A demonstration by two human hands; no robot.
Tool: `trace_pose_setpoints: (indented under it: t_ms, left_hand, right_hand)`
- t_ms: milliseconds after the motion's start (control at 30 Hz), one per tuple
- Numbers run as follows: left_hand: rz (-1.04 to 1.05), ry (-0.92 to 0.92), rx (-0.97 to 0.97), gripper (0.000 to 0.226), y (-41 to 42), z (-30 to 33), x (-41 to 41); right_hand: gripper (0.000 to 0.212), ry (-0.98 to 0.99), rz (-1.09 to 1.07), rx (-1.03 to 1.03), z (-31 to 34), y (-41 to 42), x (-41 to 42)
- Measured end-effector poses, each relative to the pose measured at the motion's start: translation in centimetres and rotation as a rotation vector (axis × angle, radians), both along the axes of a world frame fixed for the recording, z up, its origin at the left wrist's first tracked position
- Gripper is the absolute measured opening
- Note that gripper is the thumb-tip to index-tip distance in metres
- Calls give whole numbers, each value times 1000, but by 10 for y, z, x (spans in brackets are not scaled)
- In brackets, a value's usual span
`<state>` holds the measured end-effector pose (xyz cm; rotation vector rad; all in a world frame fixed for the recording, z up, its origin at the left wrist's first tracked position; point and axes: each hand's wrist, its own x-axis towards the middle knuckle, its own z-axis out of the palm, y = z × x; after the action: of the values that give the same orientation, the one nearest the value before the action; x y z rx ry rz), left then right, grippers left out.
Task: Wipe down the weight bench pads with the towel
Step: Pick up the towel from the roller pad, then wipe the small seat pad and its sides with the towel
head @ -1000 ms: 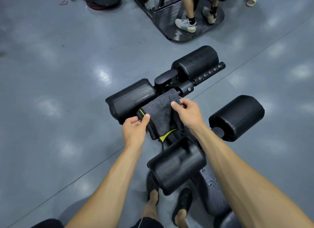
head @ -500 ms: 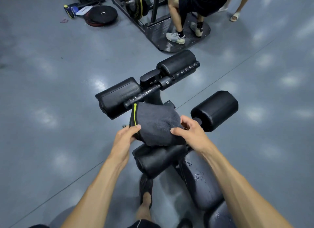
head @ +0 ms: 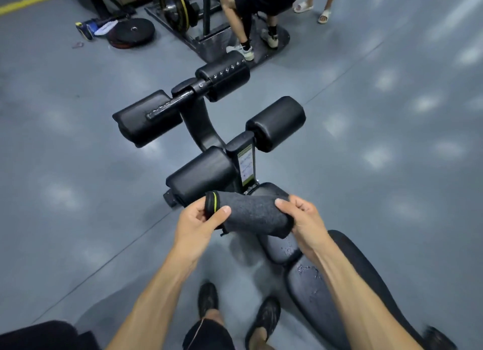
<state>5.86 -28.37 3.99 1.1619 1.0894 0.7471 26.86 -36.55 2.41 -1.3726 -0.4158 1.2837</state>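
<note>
Stretching the towel (head: 251,213) crosswise above the wet seat pad (head: 308,276), left hand (head: 196,224) and right hand (head: 303,219) each grip one end.

Both bare forearms reach forward from the bottom of the view, converging toward the middle. The left hand (head: 198,223) is curled, thumb on top and fingers tucked beneath, pinching one end of the towel (head: 251,213). The right hand (head: 304,219) closes on the other end, thumb pressed on top, knuckles bent. Below, both feet in dark shoes stand between the arms.
</note>
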Motion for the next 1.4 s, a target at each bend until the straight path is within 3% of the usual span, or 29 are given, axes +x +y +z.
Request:
trace_pose_setpoints:
  t_ms: [100,267,367,500,600,667,867,1033,1167,1400]
  left_hand:
    - [-8,7,4,4,-17,-8,-6]
    - [-114,80,-46,19,-38,-36,-37]
    - [-245,170,-62,23,-49,-69,-68]
    - [-328,272,-6,16,-72,-96,-93]
    - [-379,373,69,41,-90,-105,-99]
    - [-385,431,103,44,-106,-114,-99]
    - [-470,407,243,30,-164,-139,-70]
    - [-542,362,333,41,-213,-169,-40]
    - [-564,349,295,37,-240,-199,-23]
    - [-485,132,46,35,-240,-279,-10]
  right_hand:
    - [59,-6,-72,35,-8,-25,-12]
    - [34,-50,-106,23,-24,-60,-42]
    - [56,-101,-114,-35,-39,-85,-68]
    - [60,-332,-90,-133,-60,-124,-103]
    - [56,-426,-110,-187,-71,-154,-120]
    - [57,-532,-74,-226,-83,-176,-120]
    - [58,-813,-48,-323,-117,-233,-96]
    - [42,-1012,14,-308,-168,-291,-63]
    - [22,-885,43,-218,-210,-323,-43]
    - [33,-156,-37,29,-276,-321,-25]
